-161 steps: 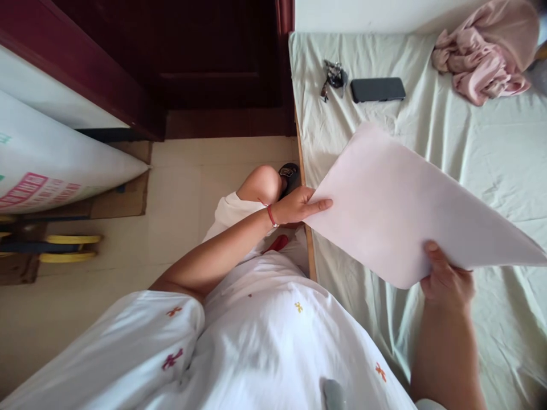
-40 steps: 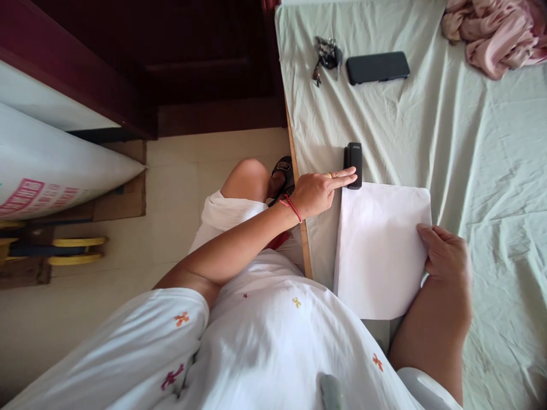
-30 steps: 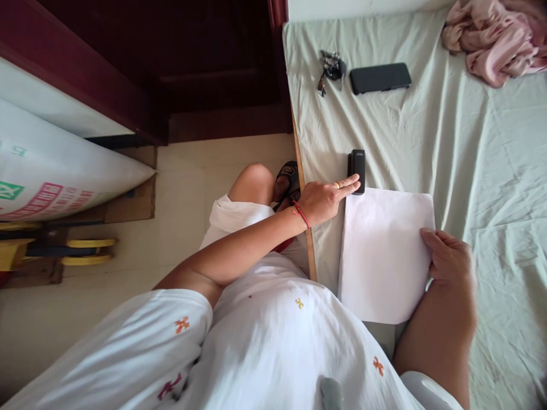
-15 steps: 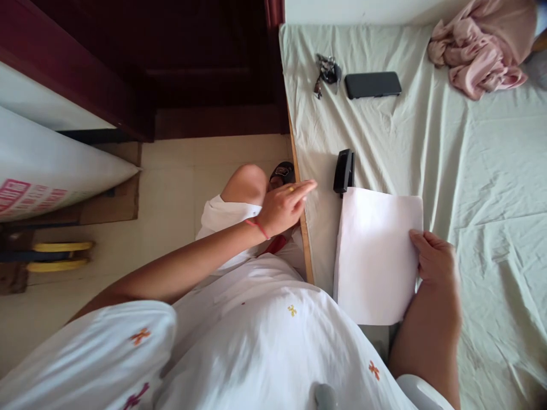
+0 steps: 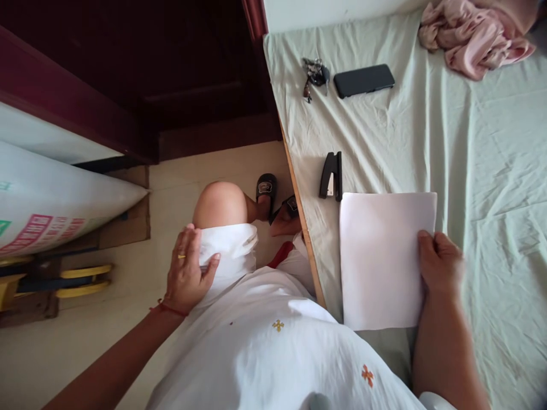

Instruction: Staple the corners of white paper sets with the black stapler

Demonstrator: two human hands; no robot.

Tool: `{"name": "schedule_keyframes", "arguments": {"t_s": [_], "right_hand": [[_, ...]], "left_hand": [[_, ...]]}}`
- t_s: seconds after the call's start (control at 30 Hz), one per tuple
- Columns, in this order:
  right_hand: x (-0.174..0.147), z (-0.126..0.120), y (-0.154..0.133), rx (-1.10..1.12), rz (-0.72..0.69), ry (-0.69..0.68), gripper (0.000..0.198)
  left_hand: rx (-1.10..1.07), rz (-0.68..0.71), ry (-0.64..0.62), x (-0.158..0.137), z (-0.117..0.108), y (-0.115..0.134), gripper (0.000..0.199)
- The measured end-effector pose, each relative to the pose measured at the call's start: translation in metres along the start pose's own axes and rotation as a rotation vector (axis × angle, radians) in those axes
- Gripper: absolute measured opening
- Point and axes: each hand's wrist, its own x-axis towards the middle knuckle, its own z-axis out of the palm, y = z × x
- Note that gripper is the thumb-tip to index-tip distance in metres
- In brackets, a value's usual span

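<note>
Blank white paper, seemingly a stack of sheets, lies over the near edge of the cloth-covered surface. My right hand grips its right edge, thumb on top and fingers underneath. My left hand rests on the white shorts at my thigh, fingers stretched, holding nothing. A black stapler stands just beyond the paper's top left corner, its front end close to the sheet. Neither hand touches the stapler.
A bunch of keys and a black phone lie farther back on the pale green cloth. Crumpled pink fabric sits at the back right. A wooden edge borders the surface. A large white sack lies at left.
My left hand has moved left and down from near the table edge onto my thigh. The paper in my right hand has straightened and shifted slightly right. The view has turned a little.
</note>
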Motion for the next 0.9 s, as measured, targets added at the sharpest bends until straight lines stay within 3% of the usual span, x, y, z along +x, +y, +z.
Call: {"name": "schedule_keyframes", "arguments": {"t_s": [0.1,0.27,0.37,0.5,0.6,0.8,0.9], "right_hand": [[-0.007,0.005,-0.005,-0.123,-0.070,0.116,0.038],[-0.011,0.011,-0.008,-0.153,-0.092,0.158,0.036],[-0.012,0.015,-0.006,-0.182,-0.091,0.188,0.035],[-0.016,0.019,0.001,-0.276,-0.149,0.225,0.034],[-0.019,0.022,0.008,-0.360,-0.223,0.283,0.030],[-0.024,0.028,0.008,-0.430,-0.229,0.332,0.024],[-0.023,0.030,0.007,-0.427,-0.167,0.293,0.023]], "left_hand": [[-0.025,-0.038,-0.042,0.009,0.004,-0.011,0.090],[-0.019,-0.013,-0.116,0.034,0.022,-0.028,0.074],[0.038,0.162,-0.157,0.043,0.029,-0.027,0.061],[-0.060,0.585,-0.320,0.051,0.026,-0.026,0.052],[-0.171,0.685,-0.415,0.056,0.020,-0.034,0.042],[-0.322,0.905,-0.503,0.049,-0.002,-0.054,0.038],[-0.282,0.946,-0.471,0.033,-0.007,-0.058,0.036]]}}
